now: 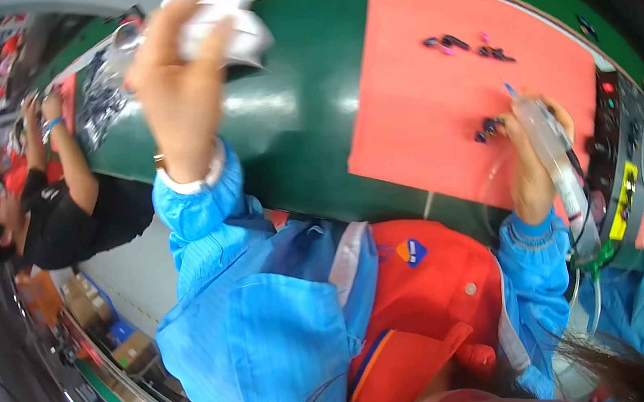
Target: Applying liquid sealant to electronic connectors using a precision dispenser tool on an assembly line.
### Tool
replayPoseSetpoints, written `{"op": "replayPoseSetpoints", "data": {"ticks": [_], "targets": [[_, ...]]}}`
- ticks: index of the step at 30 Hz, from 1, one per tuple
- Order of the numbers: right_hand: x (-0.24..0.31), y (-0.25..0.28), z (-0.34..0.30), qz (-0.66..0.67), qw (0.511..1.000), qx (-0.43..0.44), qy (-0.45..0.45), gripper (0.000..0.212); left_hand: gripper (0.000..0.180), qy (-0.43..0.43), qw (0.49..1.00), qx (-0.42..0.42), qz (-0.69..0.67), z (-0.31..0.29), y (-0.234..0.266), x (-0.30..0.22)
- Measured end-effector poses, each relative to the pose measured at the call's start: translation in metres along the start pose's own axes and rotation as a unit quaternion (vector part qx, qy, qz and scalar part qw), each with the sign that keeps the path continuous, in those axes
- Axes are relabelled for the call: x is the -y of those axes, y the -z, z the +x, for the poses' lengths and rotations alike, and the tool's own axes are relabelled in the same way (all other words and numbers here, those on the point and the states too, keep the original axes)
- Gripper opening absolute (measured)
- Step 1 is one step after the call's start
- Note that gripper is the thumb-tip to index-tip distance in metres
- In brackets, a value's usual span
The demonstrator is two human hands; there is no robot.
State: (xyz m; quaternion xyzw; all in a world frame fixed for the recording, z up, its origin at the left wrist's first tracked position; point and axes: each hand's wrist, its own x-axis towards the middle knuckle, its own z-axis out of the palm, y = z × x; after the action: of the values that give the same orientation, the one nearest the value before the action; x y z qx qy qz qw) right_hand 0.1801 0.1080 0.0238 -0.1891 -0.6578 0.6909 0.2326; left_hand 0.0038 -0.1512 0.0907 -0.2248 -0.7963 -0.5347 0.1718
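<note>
My left hand (pixel 183 89), raised over the left part of the bench and smeared a little by motion, grips a crumpled white cloth or tissue (pixel 241 35); which of the two I cannot tell. On the right, my right hand (pixel 527 151) is wrapped round a clear dispensing syringe (pixel 545 138). The syringe's blue needle tip (pixel 510 89) points away from me, over a pink mat (pixel 416 105). Close to the fingers of that hand is a cluster of small dark parts (pixel 486 129). Farther off on the mat lie several small black and magenta parts (pixel 452 44).
A dark green bench (pixel 297 114) extends to the left, with a pile of small dark pieces (pixel 102 108) by a person in black (pixel 82 193). A black control box (pixel 615 119) stands at the mat's right edge. Another blue sleeve (pixel 642 312) shows at lower right.
</note>
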Motion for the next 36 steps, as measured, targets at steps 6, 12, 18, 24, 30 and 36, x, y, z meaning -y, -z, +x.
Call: {"op": "replayPoseSetpoints", "data": {"ticks": [6,12,18,24,30,36], "targets": [[0.004,-0.004,-0.001,-0.019,1.000,0.008,0.005,0.044,0.013,-0.067,0.923,-0.065,0.373,0.028,0.089,0.038],[0.000,-0.002,-0.001,-0.024,0.999,-0.020,0.011,0.043,0.016,0.019,0.928,0.026,0.371,0.034,0.077,0.050],[0.002,-0.004,0.003,-0.001,0.999,-0.023,-0.028,0.044,0.017,0.026,0.914,0.076,0.399,0.035,0.085,0.050],[-0.001,0.000,0.007,0.002,1.000,0.002,0.010,0.043,0.016,-0.030,0.917,0.029,0.397,0.031,0.068,0.042],[-0.004,0.002,0.005,0.017,1.000,0.015,-0.018,0.044,0.015,0.144,0.974,0.126,-0.124,-0.009,-0.032,0.006],[-0.004,-0.002,0.002,0.016,0.999,0.025,0.022,0.041,0.014,0.280,0.802,0.328,-0.413,-0.061,-0.124,-0.018]]}}
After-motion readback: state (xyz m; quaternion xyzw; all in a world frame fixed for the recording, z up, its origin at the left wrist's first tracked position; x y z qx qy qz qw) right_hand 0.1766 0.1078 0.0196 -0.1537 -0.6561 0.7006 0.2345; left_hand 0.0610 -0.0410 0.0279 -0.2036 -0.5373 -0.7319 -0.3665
